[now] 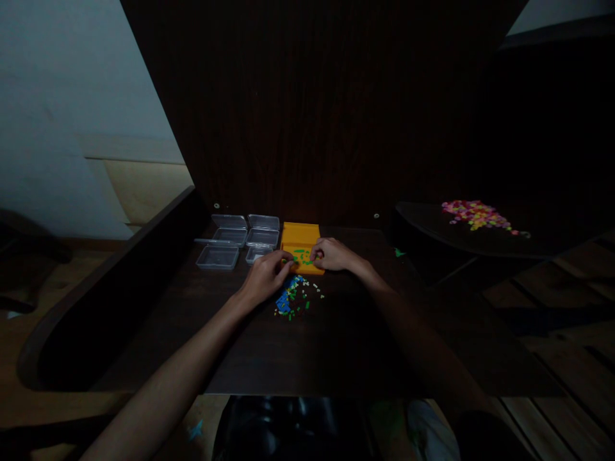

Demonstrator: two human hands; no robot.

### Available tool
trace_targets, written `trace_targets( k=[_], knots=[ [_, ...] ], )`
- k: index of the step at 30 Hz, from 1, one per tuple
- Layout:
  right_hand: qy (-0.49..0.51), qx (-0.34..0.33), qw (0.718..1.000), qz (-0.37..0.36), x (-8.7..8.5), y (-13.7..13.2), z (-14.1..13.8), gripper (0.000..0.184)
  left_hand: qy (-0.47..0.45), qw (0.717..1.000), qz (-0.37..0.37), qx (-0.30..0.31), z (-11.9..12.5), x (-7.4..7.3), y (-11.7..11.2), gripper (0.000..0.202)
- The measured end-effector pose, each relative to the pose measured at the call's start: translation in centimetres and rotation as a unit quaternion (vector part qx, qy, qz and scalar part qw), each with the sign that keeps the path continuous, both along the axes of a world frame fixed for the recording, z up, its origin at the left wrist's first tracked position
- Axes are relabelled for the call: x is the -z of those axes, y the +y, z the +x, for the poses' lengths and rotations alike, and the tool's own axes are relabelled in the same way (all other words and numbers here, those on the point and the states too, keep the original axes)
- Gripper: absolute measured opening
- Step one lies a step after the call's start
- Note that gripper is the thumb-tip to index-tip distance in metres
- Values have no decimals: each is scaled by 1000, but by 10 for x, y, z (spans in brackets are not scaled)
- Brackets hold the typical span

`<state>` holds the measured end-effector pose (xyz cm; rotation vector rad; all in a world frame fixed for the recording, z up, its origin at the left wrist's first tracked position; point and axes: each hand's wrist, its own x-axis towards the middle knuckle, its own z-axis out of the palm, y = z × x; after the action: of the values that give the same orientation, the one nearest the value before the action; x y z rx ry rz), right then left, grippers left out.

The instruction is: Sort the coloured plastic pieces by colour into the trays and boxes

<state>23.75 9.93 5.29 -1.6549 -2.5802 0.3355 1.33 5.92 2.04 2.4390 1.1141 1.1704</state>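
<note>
An orange open box (300, 234) with several green toy brick pieces (300, 251) in it lies on the dark desk. My left hand (265, 276) is at the box's front left edge, its thumb and fingers pinched together; whatever is between them is too small to make out. At the box's right side is my right hand (336, 255), with fingers curled down over the pieces; their tips hide anything they hold. Just in front of the box, a loose heap of blue bricks (284, 302) mixes with small green, yellow and white pieces.
Several clear plastic boxes with raised lids, one of them a clear box (217, 257), stand left of the orange box. A tall dark panel (327, 128) rises behind the desk. On a side surface at right lies a pile of pink, red and yellow bits (478, 215).
</note>
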Motion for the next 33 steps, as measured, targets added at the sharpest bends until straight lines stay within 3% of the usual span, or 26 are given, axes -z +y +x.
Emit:
trace_targets(
  k=[8,16,23,27,33],
  knots=[
    [-2,-22,1000,1,7,0,2,16,8,1000,15,-5,0,2,1,8],
    [-23,-49,999,4,3,-1,5,21,7,1000,21,-14,-1,3,3,9],
    [8,-39,998,54,-5,-1,13,22,10,1000,13,-14,-1,1,1,12],
    [-8,-60,998,12,-9,-4,12,15,22,1000,5,-12,-1,1,1,12],
    [-61,-39,997,-16,-7,-8,1,15,25,1000,-1,-11,0,0,0,15]
  ],
)
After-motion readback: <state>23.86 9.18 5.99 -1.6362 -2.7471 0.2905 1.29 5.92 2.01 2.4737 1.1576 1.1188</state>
